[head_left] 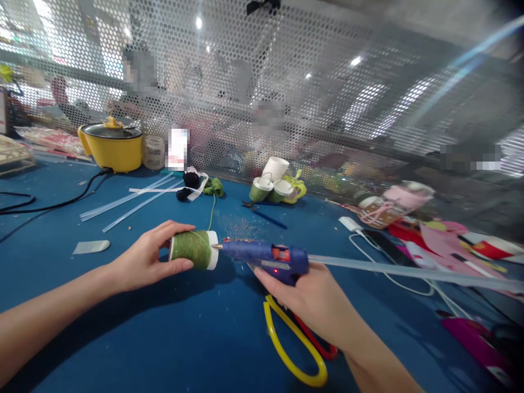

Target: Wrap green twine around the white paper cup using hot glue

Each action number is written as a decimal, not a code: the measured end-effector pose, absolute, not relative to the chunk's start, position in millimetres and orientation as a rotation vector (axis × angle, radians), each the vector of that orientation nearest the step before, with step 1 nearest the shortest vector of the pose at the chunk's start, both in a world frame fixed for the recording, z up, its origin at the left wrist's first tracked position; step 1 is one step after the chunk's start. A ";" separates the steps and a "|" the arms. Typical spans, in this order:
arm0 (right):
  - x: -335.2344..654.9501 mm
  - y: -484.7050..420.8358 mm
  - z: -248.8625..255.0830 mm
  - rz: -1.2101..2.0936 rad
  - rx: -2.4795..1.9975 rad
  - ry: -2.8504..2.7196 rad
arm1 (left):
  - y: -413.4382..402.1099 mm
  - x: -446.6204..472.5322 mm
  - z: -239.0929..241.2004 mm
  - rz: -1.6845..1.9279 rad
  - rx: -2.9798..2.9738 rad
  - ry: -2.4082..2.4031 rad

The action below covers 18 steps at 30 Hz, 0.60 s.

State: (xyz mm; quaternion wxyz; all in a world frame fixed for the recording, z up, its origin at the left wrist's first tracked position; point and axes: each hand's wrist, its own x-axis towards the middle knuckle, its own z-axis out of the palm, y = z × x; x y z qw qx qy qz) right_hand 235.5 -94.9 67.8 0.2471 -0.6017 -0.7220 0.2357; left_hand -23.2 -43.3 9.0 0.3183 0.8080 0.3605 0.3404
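Note:
My left hand (159,254) is closed around a white paper cup (212,250) lying on its side, most of it wrapped in green yarn (191,249). A strand of that yarn runs from the cup up to a small green bundle (213,186). In my right hand (307,295) is a blue hot glue gun (266,256), its red light lit and a long clear glue stick (409,268) in its back. The gun's metal tip is at the cup's white rim; whether it touches is too small to tell. Beneath my right hand lie yellow-and-red-handled scissors (292,349).
At the back left stands a yellow electric pot (115,146), its black cord crossing the table. Loose glue sticks (131,199) and pliers (264,214) lie farther back, near green-wrapped cups (262,188). A phone (388,245), cable and coloured felt (446,240) fill the right side.

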 end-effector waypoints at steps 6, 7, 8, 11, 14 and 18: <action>234.8 -94.4 67.9 0.606 -1.624 -2.014 | -43.5 -22.5 10.8 0.882 2.189 0.966; 234.1 -94.1 68.9 0.596 -1.620 -2.023 | -43.6 -22.4 11.2 0.878 2.203 0.967; 233.3 -93.7 70.1 0.581 -1.615 -2.029 | -43.8 -22.4 11.5 0.873 2.218 0.967; 231.9 -93.2 73.5 0.518 -1.583 -2.053 | -44.1 -22.4 11.9 0.875 2.259 0.964; 232.2 -94.2 74.5 0.461 -1.513 -2.114 | -43.6 -22.9 11.0 0.876 2.262 0.968; 231.6 -96.3 73.8 0.397 -1.492 -2.171 | -42.5 -23.6 9.8 0.874 2.244 0.965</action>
